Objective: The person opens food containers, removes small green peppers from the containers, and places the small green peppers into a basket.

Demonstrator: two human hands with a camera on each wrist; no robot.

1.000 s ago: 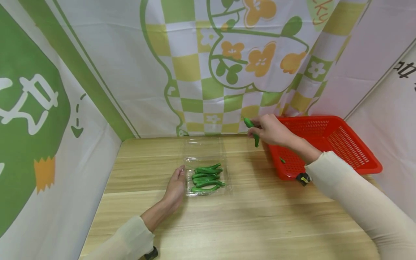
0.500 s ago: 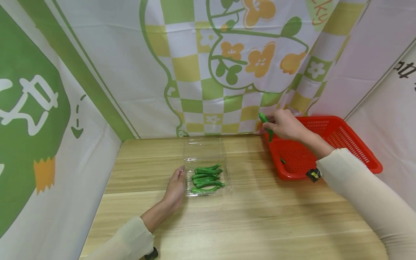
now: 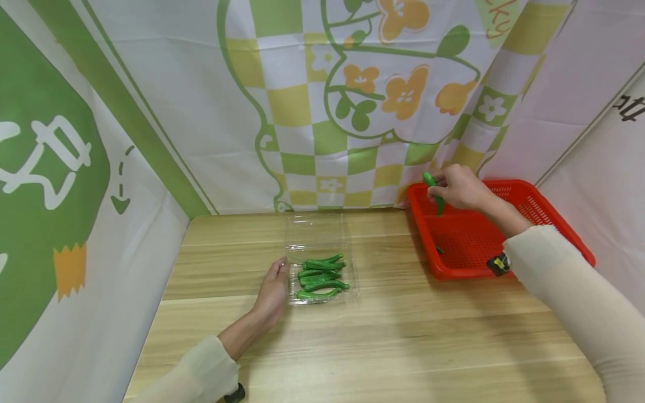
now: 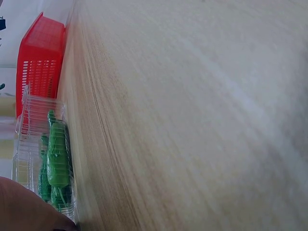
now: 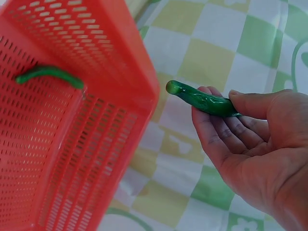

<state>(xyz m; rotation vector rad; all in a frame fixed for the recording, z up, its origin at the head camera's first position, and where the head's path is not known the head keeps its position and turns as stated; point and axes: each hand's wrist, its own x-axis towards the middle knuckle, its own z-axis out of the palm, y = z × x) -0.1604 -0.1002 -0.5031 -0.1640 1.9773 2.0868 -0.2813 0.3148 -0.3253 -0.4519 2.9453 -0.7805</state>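
My right hand (image 3: 461,187) pinches a green chili pepper (image 5: 204,102) between thumb and fingers, above the far left corner of the red basket (image 3: 434,254). In the right wrist view, another green pepper (image 5: 50,73) lies inside the basket. My left hand (image 3: 270,291) holds the left edge of a clear plastic box (image 3: 353,280) with its lid folded back. Several green chili peppers (image 3: 322,277) lie side by side in the box, roughly crosswise. The left wrist view shows only part of the left hand beside the box, and its fingertips are largely hidden.
Basket and box stand apart on a light wooden table (image 3: 383,336), basket at the right. A patterned cloth (image 3: 330,162) hangs along the table's back edge, and a printed sheet (image 3: 126,280) hangs at the left.
My right hand has moved right with the pepper, from the gap between box and basket to over the basket's far left corner. The left hand and box have stayed put.
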